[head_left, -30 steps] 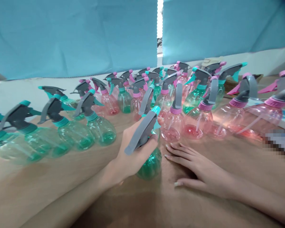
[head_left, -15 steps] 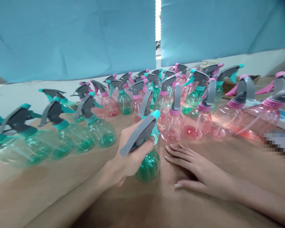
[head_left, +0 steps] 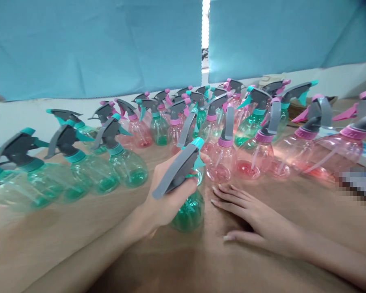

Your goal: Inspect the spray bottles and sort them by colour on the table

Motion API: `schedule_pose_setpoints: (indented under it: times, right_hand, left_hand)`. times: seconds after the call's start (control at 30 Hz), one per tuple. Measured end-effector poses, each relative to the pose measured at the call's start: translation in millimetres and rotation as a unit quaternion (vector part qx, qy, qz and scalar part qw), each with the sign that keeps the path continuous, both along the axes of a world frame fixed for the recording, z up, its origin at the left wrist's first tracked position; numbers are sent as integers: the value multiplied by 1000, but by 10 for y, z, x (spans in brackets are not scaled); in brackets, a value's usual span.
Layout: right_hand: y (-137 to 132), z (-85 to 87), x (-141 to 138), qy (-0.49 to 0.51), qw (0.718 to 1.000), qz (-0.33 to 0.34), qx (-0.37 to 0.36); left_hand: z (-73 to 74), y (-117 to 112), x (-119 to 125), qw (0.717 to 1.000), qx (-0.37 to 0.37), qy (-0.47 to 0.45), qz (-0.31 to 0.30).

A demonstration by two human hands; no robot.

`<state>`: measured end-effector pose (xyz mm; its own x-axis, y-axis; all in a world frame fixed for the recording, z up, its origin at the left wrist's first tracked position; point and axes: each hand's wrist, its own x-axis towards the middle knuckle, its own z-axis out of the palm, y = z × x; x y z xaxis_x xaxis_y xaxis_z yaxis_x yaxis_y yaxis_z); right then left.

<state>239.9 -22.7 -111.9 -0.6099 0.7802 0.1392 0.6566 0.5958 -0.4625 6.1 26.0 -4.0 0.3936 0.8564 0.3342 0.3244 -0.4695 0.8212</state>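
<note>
My left hand (head_left: 168, 193) is closed around the neck of a green spray bottle (head_left: 189, 211), whose grey and teal trigger head rises above my fingers. The bottle stands a little tilted, with green see-through walls. To its right, my right hand (head_left: 247, 211) rests palm down on the brown table (head_left: 183, 268), fingers stretched and holding nothing. Just beyond those fingertips sits a pink spray bottle (head_left: 221, 162) with a grey and pink head. My left hand hides part of the green bottle's neck.
Several green spray bottles (head_left: 129, 169) line the left side. Several pink ones (head_left: 253, 160) stand in a row at the right, and a mixed crowd (head_left: 158, 126) fills the back. A blurred-out flat object (head_left: 361, 183) lies at far right. Blue curtains (head_left: 94, 49) hang behind.
The whole view has shifted slightly. Both hands keep the same pose, and the green spray bottle remains in my left hand.
</note>
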Motion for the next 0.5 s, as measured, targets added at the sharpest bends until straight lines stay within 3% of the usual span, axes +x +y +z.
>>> schedule_pose_setpoints:
  times: [0.13,0.5]
  right_hand:
    - [3,9,6,-11,1000,3,0]
    - [22,19,21,-7,1000,2,-11]
  left_hand:
    - [-26,-2,25,999,-20,-33,17]
    - [-59,35,2,1000,6,-18,7]
